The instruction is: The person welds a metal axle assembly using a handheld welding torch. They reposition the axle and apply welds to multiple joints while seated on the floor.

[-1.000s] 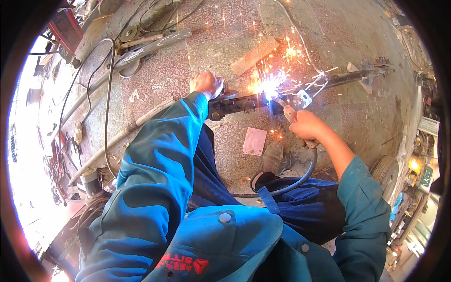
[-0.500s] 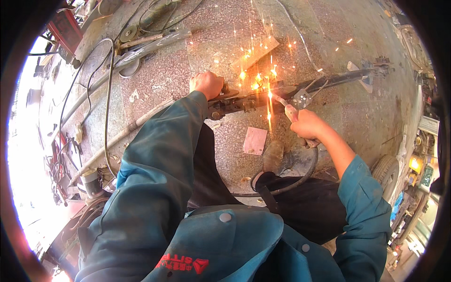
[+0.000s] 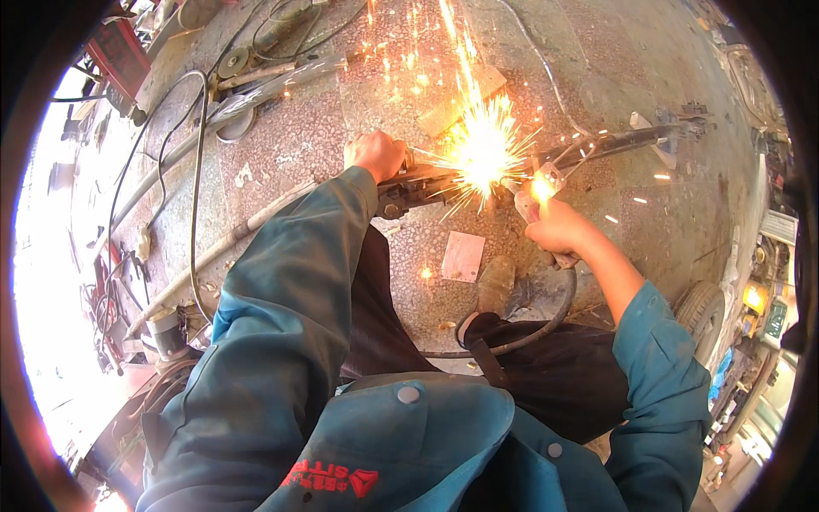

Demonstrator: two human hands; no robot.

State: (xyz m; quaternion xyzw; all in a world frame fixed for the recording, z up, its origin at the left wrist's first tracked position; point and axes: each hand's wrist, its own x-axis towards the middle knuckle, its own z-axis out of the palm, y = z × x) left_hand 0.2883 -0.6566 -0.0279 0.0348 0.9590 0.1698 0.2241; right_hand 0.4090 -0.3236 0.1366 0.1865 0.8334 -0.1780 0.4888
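My left hand (image 3: pixel 375 154) grips the near end of a dark metal bar assembly (image 3: pixel 597 147) that lies across the speckled stone floor. My right hand (image 3: pixel 559 229) is closed on a welding electrode holder (image 3: pixel 537 192), its tip held at the bar. A bright burst of sparks (image 3: pixel 482 149) flares at that spot, between both hands, and streaks fly up and away. A black cable (image 3: pixel 546 320) loops from the holder back past my foot. Both arms wear teal sleeves.
A long pale pipe (image 3: pixel 230 243) and a steel tube (image 3: pixel 264 90) lie on the floor to the left, with black cables (image 3: pixel 200 171) looping over them. A small pale plate (image 3: pixel 463 256) lies by my shoe (image 3: pixel 495 286). A wheel (image 3: pixel 699 311) stands at right.
The spark burst has grown much larger and brighter, with streaks now flying toward the top. Both hands have stayed in place on the bar and holder.
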